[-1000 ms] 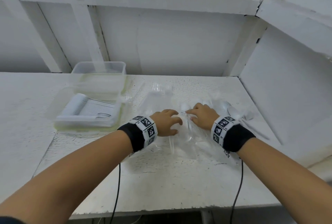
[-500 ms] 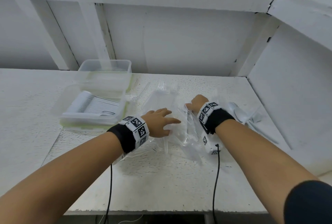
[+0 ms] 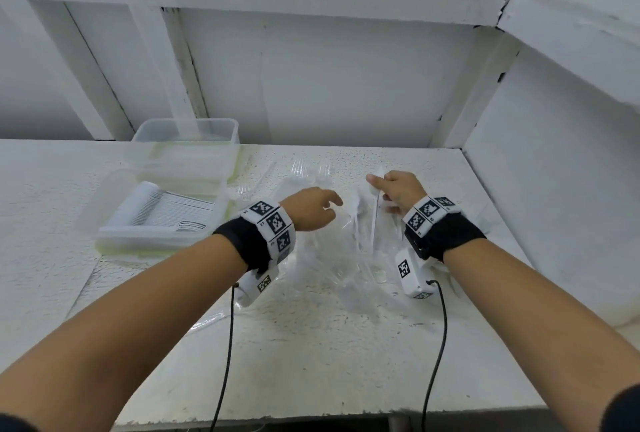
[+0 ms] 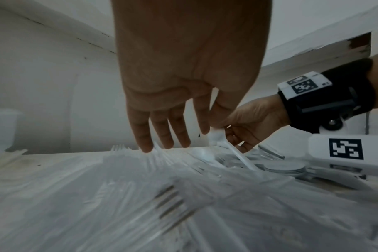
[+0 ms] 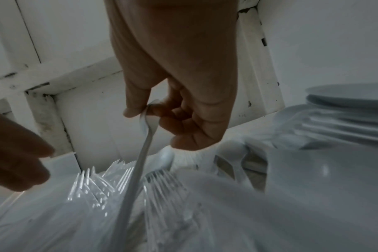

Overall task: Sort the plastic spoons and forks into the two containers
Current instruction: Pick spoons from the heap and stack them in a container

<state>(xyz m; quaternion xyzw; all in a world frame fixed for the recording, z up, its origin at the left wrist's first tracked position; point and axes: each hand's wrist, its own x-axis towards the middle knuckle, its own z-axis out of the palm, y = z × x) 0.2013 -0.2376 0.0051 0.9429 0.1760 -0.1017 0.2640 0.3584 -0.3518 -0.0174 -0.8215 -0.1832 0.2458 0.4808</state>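
The right hand (image 3: 398, 189) pinches a white spoon (image 3: 374, 213) by its bowl, handle toward six o'clock; spoon container (image 3: 104, 220) lies at nine o'clock, nearer the relaxed, empty left hand (image 3: 311, 208).

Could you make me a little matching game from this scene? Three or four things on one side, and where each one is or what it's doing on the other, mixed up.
Things:
1. right hand
2. left hand
3. near container
4. far container

States:
A. fingers spread, holding nothing, over the pile of cutlery
B. at the back by the wall; I cannot tell what is in it
C. pinches a white spoon by its bowl end, handle hanging down
D. holds a neat row of white cutlery

Pairs: 1-C, 2-A, 3-D, 4-B
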